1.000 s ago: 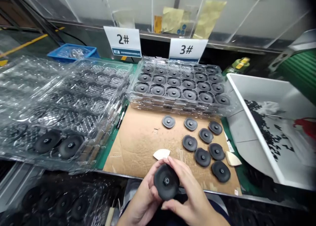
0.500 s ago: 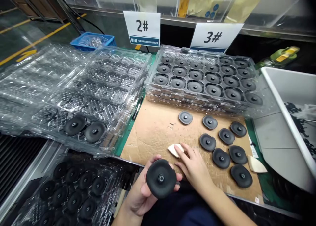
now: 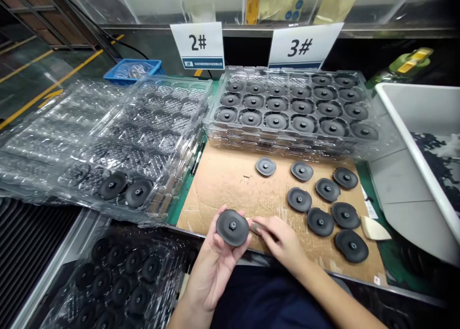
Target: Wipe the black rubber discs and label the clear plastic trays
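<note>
My left hand (image 3: 215, 257) holds up a black round plastic disc (image 3: 230, 235) by its edge, its small central stub facing me. Beside that disc's right edge, my right hand (image 3: 282, 243) pinches a cream wedge-shaped pad (image 3: 254, 226), mostly hidden by the fingers. Whether the pad touches the disc I cannot tell. Several similar discs lie on the cardboard sheet (image 3: 215, 185), among them a disc (image 3: 266, 166) towards the back and another disc (image 3: 320, 222) to the right of my right hand.
A second cream wedge (image 3: 374, 228) lies at the right. Behind the cardboard stands a stack of clear trays (image 3: 251, 140) filled with discs; more clear trays (image 3: 143, 137) are on the left. A white bin (image 3: 402, 175) flanks the right side. Another disc-filled tray (image 3: 168, 271) sits lower left.
My left hand has raised and tilted the disc away from me. My right hand has lifted the cream pad off the cardboard and brought it to the disc's edge.
</note>
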`<state>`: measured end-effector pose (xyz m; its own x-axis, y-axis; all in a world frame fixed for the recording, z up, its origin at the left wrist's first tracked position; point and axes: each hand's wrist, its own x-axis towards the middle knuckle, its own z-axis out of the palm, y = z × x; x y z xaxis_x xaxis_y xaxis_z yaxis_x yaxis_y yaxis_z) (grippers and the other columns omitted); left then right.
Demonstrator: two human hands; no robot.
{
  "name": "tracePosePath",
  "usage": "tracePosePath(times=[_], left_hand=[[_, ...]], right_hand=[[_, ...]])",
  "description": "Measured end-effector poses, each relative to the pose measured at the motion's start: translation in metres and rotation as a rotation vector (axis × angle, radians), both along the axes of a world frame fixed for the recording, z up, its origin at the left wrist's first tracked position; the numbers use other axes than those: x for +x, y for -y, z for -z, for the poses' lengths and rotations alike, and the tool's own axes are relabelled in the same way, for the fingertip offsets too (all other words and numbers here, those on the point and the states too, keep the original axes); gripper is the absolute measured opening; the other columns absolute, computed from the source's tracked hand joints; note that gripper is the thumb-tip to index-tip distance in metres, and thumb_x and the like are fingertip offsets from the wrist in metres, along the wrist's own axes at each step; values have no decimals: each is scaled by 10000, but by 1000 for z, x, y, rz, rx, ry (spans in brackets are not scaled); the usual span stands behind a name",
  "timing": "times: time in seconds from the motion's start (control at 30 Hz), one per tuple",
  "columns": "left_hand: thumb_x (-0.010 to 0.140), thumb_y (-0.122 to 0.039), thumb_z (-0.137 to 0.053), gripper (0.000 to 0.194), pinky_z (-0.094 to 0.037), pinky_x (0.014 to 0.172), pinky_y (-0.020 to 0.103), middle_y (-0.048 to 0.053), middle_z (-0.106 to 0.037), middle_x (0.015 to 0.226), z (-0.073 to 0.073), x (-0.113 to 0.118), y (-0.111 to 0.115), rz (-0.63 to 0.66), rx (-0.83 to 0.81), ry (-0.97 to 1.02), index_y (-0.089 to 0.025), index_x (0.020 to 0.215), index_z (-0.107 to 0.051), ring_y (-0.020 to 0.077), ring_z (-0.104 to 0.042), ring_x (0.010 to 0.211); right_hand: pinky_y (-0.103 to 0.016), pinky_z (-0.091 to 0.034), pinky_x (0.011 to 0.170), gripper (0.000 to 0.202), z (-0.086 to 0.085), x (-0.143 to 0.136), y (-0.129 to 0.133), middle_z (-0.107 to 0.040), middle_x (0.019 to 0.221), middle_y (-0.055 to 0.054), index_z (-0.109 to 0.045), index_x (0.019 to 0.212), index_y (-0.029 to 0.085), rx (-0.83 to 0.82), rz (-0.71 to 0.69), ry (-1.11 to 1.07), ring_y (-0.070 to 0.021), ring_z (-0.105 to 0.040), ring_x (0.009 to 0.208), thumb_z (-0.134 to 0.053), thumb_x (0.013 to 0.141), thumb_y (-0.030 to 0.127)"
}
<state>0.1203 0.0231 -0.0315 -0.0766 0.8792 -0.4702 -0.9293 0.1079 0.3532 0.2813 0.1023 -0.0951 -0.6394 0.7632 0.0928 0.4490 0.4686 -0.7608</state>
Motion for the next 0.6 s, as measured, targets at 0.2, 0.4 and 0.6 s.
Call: tracePosePath(times=[0.2,0.4,0.6], left_hand=[[809,-387,-521,587,-335,1014,392,100,-540,1246,-6,16,-10,-10,-62,-20,-305,1340,-283,251,-481,1165],[758,-384,-590,593,-340,1010,430,102,-556,1226,-10,37,-14,50,-45,-92,-267,1298,-374,271,-497,1143],[690,-321,-686,522,-422,938,300,77,-612,1140,-14,55,-12,179,-62,-199,-214,1175,-526,229,-520,1110]], right_hand=[[-320,-482,820,280,-19,21,7,-629,1074,-65,-565,1109,217,-170,182,-46,-195,-587,963,-445,858,253],[-301,-502,746,271,-40,38,7,-658,978,-46,-588,1088,224,-222,148,-30,-180,-610,858,-447,857,232],[-280,-473,792,338,-124,23,0,-622,993,-60,-500,1187,185,-7,-12,-284,-151,-575,875,-435,857,149]])
